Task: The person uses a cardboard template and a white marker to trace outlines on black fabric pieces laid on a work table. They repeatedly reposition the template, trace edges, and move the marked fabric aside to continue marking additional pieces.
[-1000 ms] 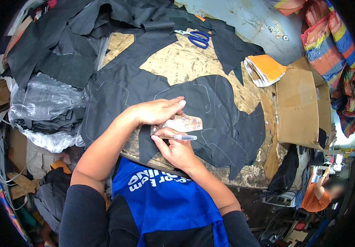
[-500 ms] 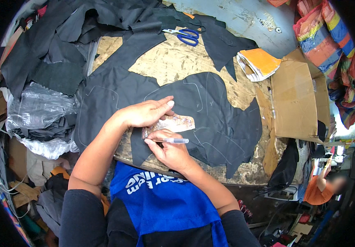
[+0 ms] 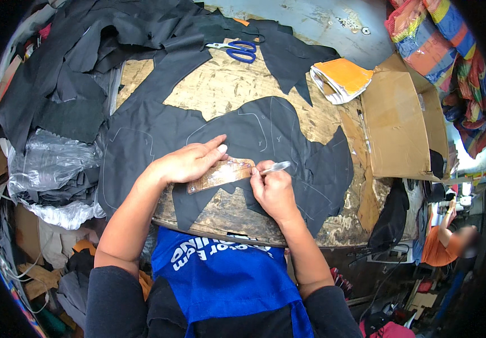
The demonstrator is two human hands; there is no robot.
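A large black sheet, apparently leather [image 3: 226,132], lies on the worn wooden table [image 3: 212,217] with pale outlines drawn on it. On its near part rests a shiny brownish template [image 3: 223,176]. My left hand [image 3: 189,162] lies flat across the template's left part, fingers stretched out and pressing it down. In my right hand [image 3: 274,188] is a pen [image 3: 276,167] with a clear barrel, its tip side close to the template's right end. The exact point of contact is hidden by my fingers.
Blue-handled scissors [image 3: 242,52] lie at the far side. An orange-and-white folded cloth [image 3: 342,79] sits near a cardboard box [image 3: 398,121] on the right. Black scraps [image 3: 79,67] pile up at the left, above a clear plastic bag [image 3: 54,163]. A person [image 3: 443,245] in orange is at far right.
My right hand has moved with the pen from the template's near left edge to its right end. My left hand still holds the template down. The whole view has shifted slightly.
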